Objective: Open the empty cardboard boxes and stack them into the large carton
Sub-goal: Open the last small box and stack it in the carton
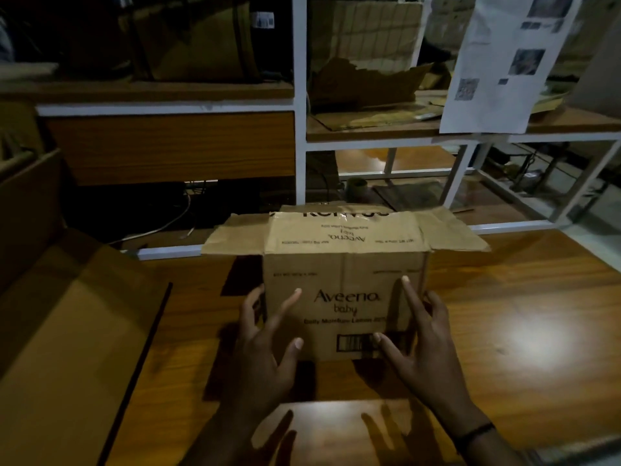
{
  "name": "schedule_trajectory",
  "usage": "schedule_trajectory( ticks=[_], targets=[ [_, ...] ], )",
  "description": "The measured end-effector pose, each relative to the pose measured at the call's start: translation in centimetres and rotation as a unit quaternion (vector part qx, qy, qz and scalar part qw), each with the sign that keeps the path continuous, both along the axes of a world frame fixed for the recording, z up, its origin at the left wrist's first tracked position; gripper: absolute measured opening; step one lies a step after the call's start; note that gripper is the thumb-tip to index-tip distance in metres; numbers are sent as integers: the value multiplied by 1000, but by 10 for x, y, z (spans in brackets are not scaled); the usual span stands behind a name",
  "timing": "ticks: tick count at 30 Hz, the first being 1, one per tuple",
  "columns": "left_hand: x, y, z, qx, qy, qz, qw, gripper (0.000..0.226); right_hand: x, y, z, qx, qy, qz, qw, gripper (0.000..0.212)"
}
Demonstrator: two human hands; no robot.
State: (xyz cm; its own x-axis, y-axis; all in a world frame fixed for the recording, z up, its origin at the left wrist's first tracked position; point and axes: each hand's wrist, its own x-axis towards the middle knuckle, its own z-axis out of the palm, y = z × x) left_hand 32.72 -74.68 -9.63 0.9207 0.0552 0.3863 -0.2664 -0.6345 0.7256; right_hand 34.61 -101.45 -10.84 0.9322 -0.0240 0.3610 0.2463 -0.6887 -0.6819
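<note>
One small box (342, 297): it stands upright in the middle of the desk (524, 297), with the print "Aveeno baby" and a barcode on the near face. Its top flaps are folded outward to the left, to the right and to the far side.
Left hand (268, 344): fingers straight and spread wide, at the left near edge of the box. The forefinger lies over the near face and the other fingers reach beside the left wall. It grips nothing.
Right hand (425, 341): also spread, at the right near edge. The forefinger points up over the face and the thumb is over the barcode. If the hands press the box, I cannot tell.
Wristband (477, 432): dark, on the right wrist.
Flat cardboard piece (336, 422): lies on the desk near the person, under the wrists, with finger shadows on it.
Large carton (67, 331): at the left of the desk, apart from the small box.
Rack (299, 129): white frame behind the desk, with wooden shelves.
Torn cardboard (363, 85): on an upper shelf.
Paper sheet (504, 62): printed, hangs at the upper right.
</note>
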Motion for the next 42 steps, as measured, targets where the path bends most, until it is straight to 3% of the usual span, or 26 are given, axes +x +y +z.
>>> schedule_trajectory(
  ticks=[6,13,20,28,42],
  targets=[
    [-20,-17,13,15,7,22,1000,79,-4,-15,18,-86,-17,37,995,104],
    [-25,-10,37,32,-17,66,997,74,2,-18,55,-105,-82,85,987,87],
    [-22,9,120,65,-89,68,992,66,31,-4,130,-102,-208,103,967,79],
    [-23,31,229,146,-161,159,963,70,69,28,228,-77,-315,136,936,83],
    [-75,101,359,236,-216,227,920,68,64,121,328,8,-402,174,899,83]
  ],
)
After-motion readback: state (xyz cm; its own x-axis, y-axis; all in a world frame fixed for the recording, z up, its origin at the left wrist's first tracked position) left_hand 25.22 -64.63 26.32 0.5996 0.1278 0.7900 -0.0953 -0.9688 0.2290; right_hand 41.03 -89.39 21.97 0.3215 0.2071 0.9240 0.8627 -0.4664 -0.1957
